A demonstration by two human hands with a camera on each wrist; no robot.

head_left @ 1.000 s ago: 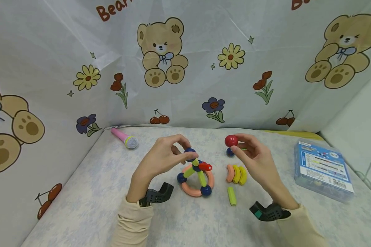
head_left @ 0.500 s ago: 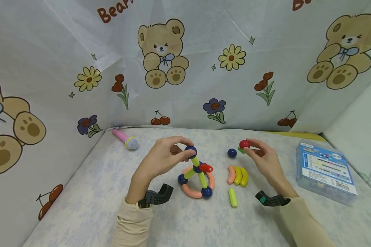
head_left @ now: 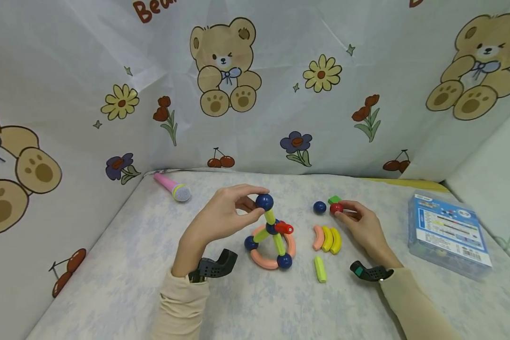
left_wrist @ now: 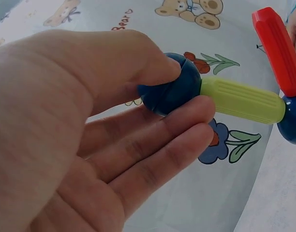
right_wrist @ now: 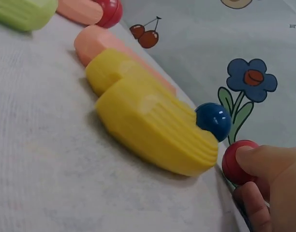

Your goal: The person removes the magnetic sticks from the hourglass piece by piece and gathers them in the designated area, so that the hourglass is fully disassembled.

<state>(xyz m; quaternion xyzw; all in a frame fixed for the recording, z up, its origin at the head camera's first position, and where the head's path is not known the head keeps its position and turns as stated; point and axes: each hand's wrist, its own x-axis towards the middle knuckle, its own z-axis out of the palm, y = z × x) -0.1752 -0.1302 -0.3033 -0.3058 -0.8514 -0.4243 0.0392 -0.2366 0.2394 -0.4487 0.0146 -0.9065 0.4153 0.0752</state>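
Left hand (head_left: 226,213) pinches the top ball (head_left: 264,202) of the tower (head_left: 278,243) mid-frame, right hand (head_left: 364,228) pinches the red ball (head_left: 336,208) right of centre; I'd watch for a sideways left tug popping the stick (head_left: 269,217) loose, or a right-side nudge rolling the blue ball (head_left: 319,208).

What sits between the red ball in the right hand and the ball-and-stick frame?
A loose blue ball lies just left of the red ball, roughly on the low path to the frame. The yellow curved sticks lie nearer the person. Lifting over would probably clear both.
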